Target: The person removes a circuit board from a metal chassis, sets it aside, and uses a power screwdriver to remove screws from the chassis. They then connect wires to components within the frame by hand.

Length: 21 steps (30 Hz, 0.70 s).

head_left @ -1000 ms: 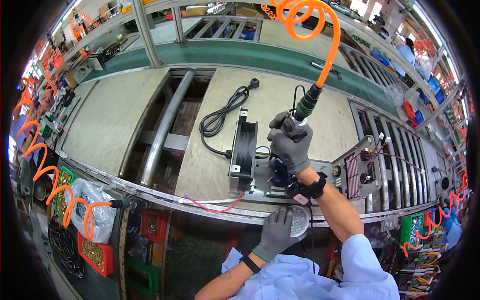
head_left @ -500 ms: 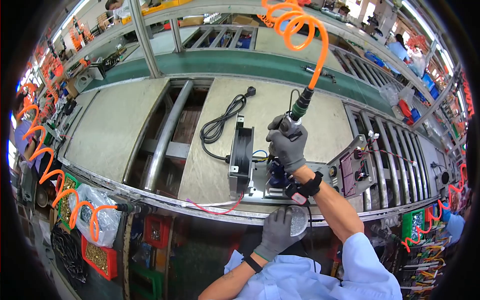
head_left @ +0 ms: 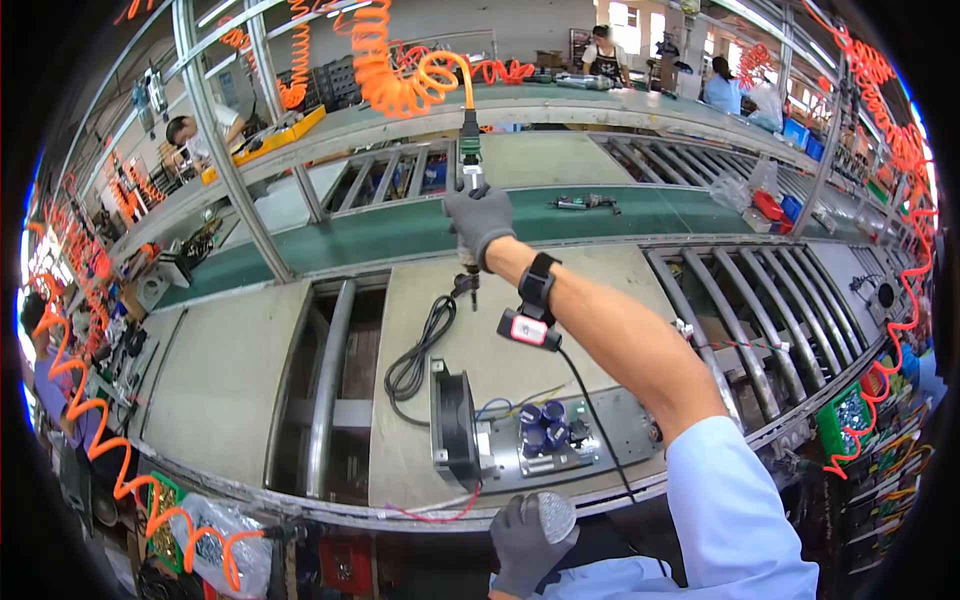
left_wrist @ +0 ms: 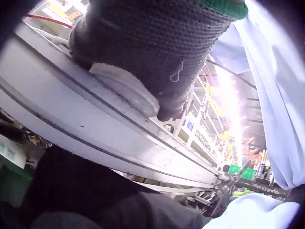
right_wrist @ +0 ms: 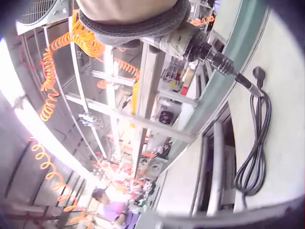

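My right hand [head_left: 480,222], in a grey glove, grips an air screwdriver [head_left: 467,262] above the far side of the workboard. Its bit [right_wrist: 248,84] points down near the black power cord [right_wrist: 259,143] in the right wrist view. A metal chassis [head_left: 600,440] lies on the near part of the board, with a black fan [head_left: 455,425] upright at its left end and several blue capacitors [head_left: 545,428] on it. My forearm hides part of its right end. At the bench's front edge, my gloved left hand [head_left: 525,550] holds a round, pale dish with a speckled silvery surface [head_left: 557,517].
An orange coiled hose [head_left: 400,80] runs up from the screwdriver. Metal rollers [head_left: 328,390] flank the board [head_left: 560,310]. Beyond it runs a green belt [head_left: 380,235] with another tool [head_left: 585,203] on it. Frame posts [head_left: 225,150] stand at the back left. A green bin [head_left: 845,425] hangs right.
My right hand has lifted the screwdriver off the chassis and carried it away and left, uncovering the capacitors. The head view has tilted up. My left hand still holds the dish.
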Each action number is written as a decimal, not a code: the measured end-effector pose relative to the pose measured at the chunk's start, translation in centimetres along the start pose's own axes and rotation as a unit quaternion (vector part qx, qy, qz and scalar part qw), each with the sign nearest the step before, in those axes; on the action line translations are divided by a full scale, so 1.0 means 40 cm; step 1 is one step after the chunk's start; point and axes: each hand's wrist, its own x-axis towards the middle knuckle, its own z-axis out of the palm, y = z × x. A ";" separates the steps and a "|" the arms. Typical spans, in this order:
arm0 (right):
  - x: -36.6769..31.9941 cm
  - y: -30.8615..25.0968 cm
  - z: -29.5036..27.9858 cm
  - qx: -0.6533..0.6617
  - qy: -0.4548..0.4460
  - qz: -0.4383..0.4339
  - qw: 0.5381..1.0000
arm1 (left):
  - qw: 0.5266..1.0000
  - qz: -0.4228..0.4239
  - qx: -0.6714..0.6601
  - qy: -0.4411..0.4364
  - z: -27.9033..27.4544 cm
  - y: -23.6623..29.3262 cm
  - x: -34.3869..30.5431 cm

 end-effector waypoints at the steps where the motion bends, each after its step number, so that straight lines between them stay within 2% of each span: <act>1: 0.043 -0.003 -0.007 -0.019 0.009 0.014 1.000 | 1.000 -0.005 0.011 0.000 -0.006 -0.021 0.000; 4: 0.214 0.030 -0.048 -0.108 0.041 0.008 0.993 | 1.000 -0.029 -0.007 -0.001 -0.011 -0.070 -0.010; 5: 0.253 0.020 -0.076 -0.102 0.035 0.029 0.994 | 0.998 -0.050 -0.023 -0.002 -0.025 -0.067 -0.004; 6: 0.289 0.008 -0.093 -0.090 0.058 0.039 0.993 | 0.999 -0.029 -0.007 0.018 -0.026 -0.075 0.009; 8: 0.422 0.045 -0.126 -0.054 0.091 0.006 0.994 | 0.999 -0.030 -0.016 0.018 -0.025 -0.079 0.014; 10: 0.541 0.071 -0.169 -0.093 0.113 0.006 0.989 | 0.999 -0.031 -0.019 0.027 0.001 -0.093 0.009; 11: 0.564 0.069 -0.185 -0.096 0.124 0.003 0.988 | 0.999 -0.031 -0.017 0.032 0.012 -0.098 0.000; 13: 0.640 0.103 -0.221 -0.116 0.106 -0.001 0.988 | 0.997 -0.065 -0.021 -0.020 0.020 -0.102 -0.017; 16: 0.703 0.160 -0.254 -0.091 0.049 0.004 0.995 | 0.996 -0.072 -0.042 -0.042 0.036 -0.121 -0.037; 19: 0.708 0.242 -0.256 -0.141 0.063 -0.022 0.988 | 0.997 -0.054 -0.041 -0.025 0.036 -0.121 -0.033; 21: 0.707 0.261 -0.256 -0.258 0.078 -0.019 0.963 | 0.997 -0.070 -0.025 -0.034 0.014 -0.103 -0.010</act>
